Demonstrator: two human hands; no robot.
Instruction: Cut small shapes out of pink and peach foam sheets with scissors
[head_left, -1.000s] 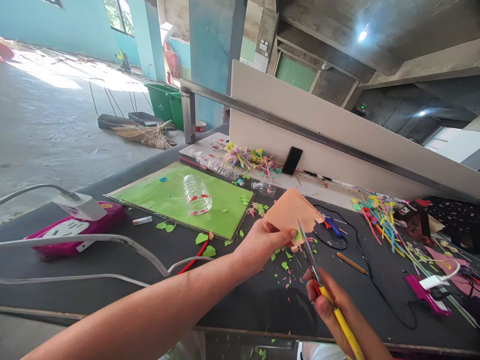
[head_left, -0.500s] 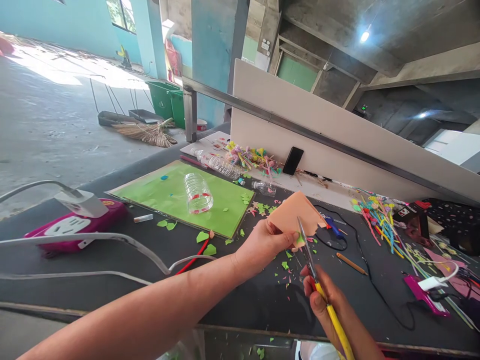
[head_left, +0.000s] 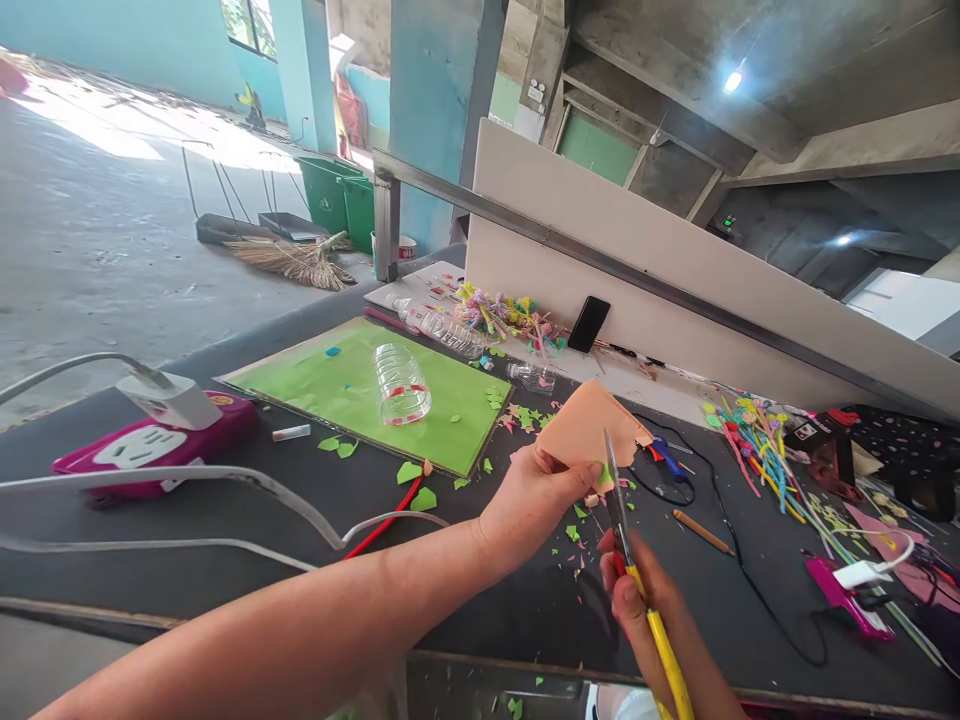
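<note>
Orange folded paper [head_left: 586, 425] is pinched by my left hand [head_left: 529, 495], with a small green paper piece [head_left: 605, 474] under the thumb at its lower corner. My right hand [head_left: 652, 600] is closed round the yellow handles of the scissors [head_left: 660, 640]. The metal blades point up and lie against the paper's right part, close to the green piece. Small green and pink scraps [head_left: 573, 532] lie on the dark table below the paper.
A cut clear bottle [head_left: 403, 385] rests on a green sheet [head_left: 300, 385]. A purple power strip [head_left: 150, 450] with white cables is at left. Behind stands a phone [head_left: 589, 323]. A blue glue gun [head_left: 670, 458], brown stick [head_left: 703, 532] and coloured stems [head_left: 769, 460] lie at right.
The scissors have tilted a little more upright, and their tips have moved slightly right along the paper. The whole view has shifted a little. Both hands keep their holds.
</note>
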